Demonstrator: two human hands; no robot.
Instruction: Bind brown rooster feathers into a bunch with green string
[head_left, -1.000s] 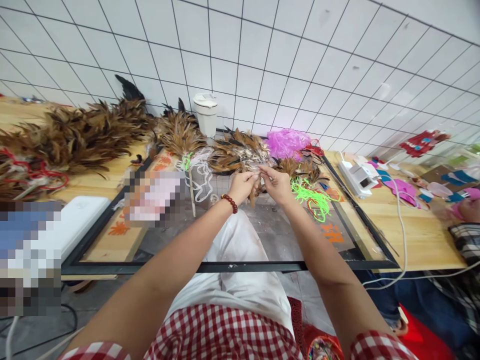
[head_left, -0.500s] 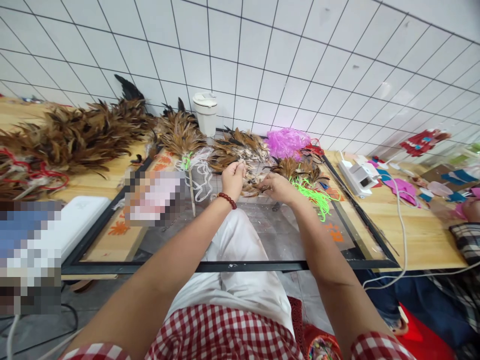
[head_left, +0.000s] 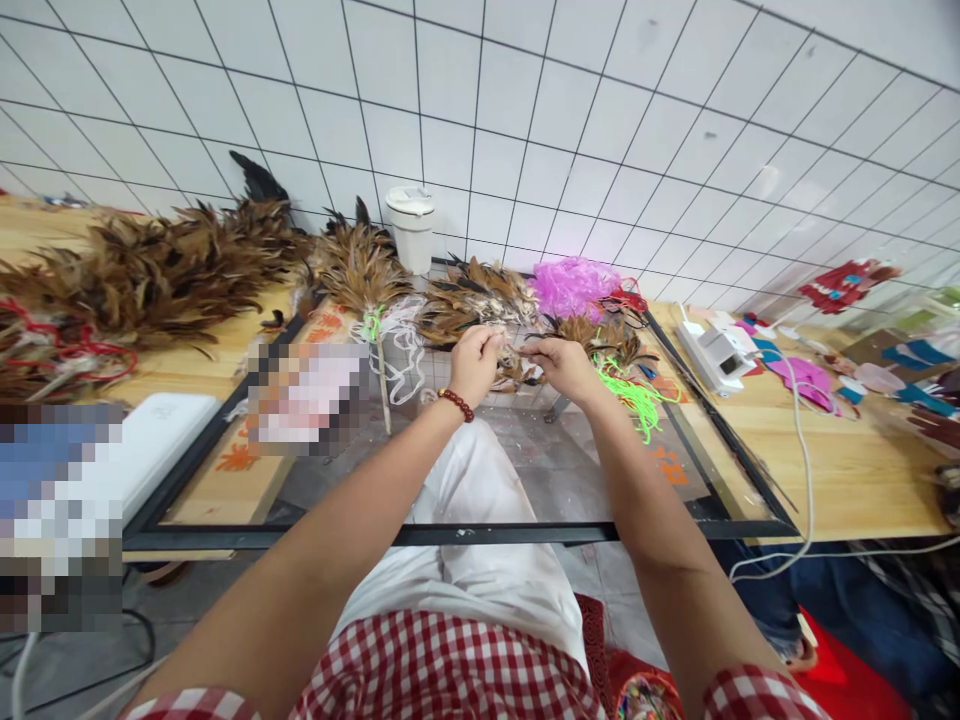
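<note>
Both my hands are raised over a glass-topped table [head_left: 525, 480], close together. My left hand [head_left: 475, 362], with a red bead bracelet on its wrist, is closed in a pinch on a small bunch of brown feathers [head_left: 517, 368]. My right hand [head_left: 562, 362] is closed too, pinching the same bunch from the right. Behind them lies a pile of brown and white feathers [head_left: 476, 300]. A finished feather duster [head_left: 364, 270] with a green tie lies to the left.
A large heap of brown feathers [head_left: 150, 265] covers the wooden bench at left. A white lidded cup [head_left: 411, 228] stands by the tiled wall. Pink plastic [head_left: 571, 285], green cords [head_left: 630, 392], a white power strip [head_left: 712, 355] and coloured scraps lie at right.
My hands dropped apart towards the feather pile half a second ago, then came back together on the small bunch. A person's hand at the far right edge has withdrawn.
</note>
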